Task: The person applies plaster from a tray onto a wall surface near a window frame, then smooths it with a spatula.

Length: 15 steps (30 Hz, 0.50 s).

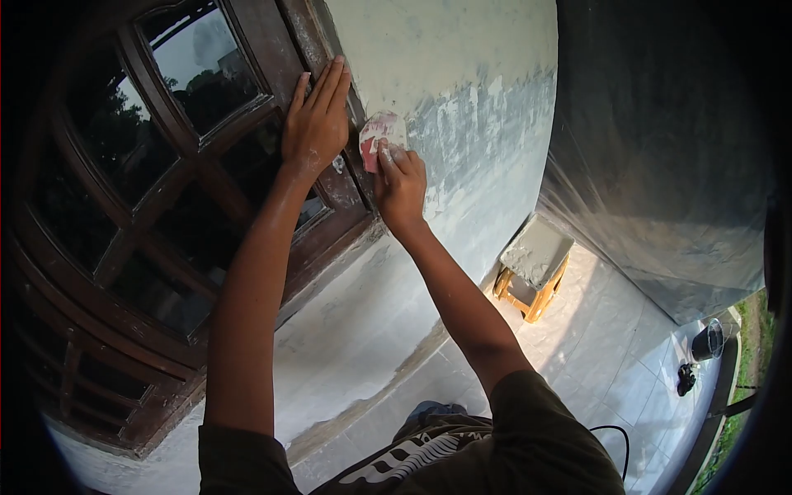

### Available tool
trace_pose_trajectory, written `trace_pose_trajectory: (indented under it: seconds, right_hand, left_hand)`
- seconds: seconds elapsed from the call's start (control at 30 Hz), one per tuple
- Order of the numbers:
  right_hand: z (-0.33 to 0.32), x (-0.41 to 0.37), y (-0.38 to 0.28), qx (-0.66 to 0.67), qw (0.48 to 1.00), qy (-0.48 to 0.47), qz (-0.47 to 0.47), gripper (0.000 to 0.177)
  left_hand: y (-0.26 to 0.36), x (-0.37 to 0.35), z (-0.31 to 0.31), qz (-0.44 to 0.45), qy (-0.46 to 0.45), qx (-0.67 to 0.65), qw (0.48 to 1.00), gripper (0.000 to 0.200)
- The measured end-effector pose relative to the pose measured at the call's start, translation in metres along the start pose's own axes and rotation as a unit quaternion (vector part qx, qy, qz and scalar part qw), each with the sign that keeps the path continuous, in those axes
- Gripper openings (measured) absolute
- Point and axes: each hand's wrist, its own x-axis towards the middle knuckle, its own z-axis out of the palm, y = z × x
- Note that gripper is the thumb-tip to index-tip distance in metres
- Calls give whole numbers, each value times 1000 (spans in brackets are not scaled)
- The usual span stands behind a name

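My right hand (402,186) grips a red putty scraper (382,128) smeared with white putty. The scraper's blade lies against the wall (462,132), right beside the edge of a dark brown wooden window frame (318,37). On that frame my left hand (319,120) rests flat, its fingers stretched upward and the thumb a little apart. White residue marks the fingers of my right hand. Around the scraper the wall is cream above and patchy grey and white below.
A yellow stool (532,289) stands by the wall, with a putty-covered board (538,249) on top. Dark plastic sheeting (660,165) hangs at the right. Farther right, a dark bucket (707,340) and a small black object (685,379) sit on the tiled floor (594,355).
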Motion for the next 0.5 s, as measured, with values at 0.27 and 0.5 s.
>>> trace_pose_trajectory:
  seconds: [0.27, 0.5]
  right_hand:
    - [-35, -59, -31, 106, 991, -79, 35, 54]
    - [0, 6, 1, 2, 1000, -3, -19, 47]
  left_hand:
    - [1, 1, -1, 2, 17, -10, 1000, 49]
    - [-1, -1, 0, 2, 4, 8, 1000, 48]
